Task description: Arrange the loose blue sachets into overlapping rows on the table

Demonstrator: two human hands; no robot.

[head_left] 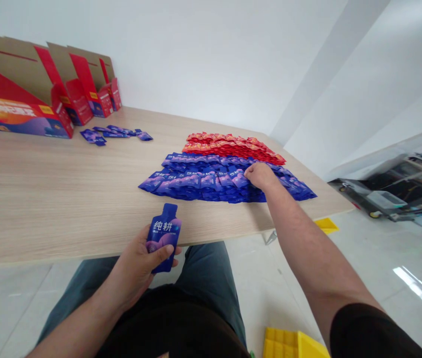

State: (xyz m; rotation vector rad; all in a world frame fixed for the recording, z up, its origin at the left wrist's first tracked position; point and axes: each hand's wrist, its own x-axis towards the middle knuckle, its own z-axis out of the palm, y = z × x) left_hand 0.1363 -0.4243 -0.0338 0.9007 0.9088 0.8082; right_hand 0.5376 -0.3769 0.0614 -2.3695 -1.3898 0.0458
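Left hand [136,264]: curled around one blue gel pouch [163,238], thumb across its front, held firmly above the lap, just past the table edge. Right hand [260,177]: reaching out, fingers bunched and resting on the overlapping rows of blue-purple pouches [218,183]; whether it has hold of one cannot be told. Beyond these rows, touching them, lie overlapping rows of red-orange pouches [233,147]. Also on the light wood-grain table [65,184]: a small loose group of blue pouches [114,133], beside three open red cardboard display boxes [22,94]. On the floor: a yellow plastic crate [293,345].
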